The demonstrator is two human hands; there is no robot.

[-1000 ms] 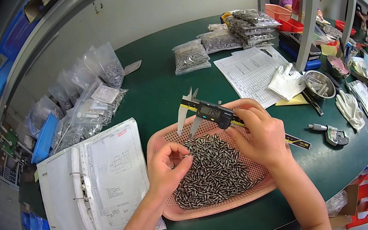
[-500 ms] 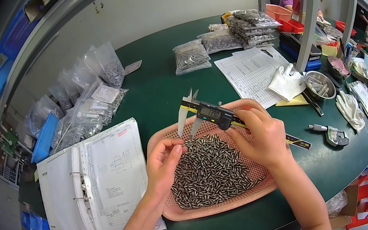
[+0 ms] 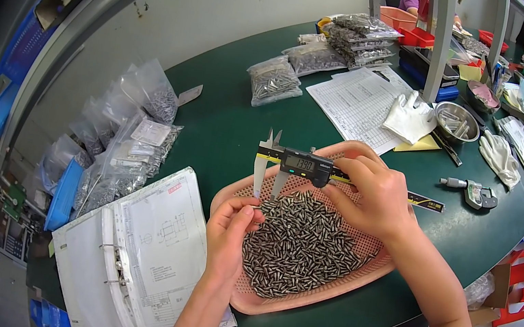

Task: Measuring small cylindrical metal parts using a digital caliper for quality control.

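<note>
Risk, as judged from here: the small metal pin (image 3: 252, 211) pinched in the left hand (image 3: 231, 231) could slip and vanish among the loose pins in the pink perforated tray (image 3: 237, 195) just below. Digital caliper (image 3: 307, 165), clasped in the right hand (image 3: 375, 198) above the tray, lies roughly left-right, jaws down and apart. Pin's own axis too small to tell.

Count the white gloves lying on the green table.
2. One white glove lies on the printed sheet beside the steel bowl; the other lies right of that bowl. More may be hidden.
</note>
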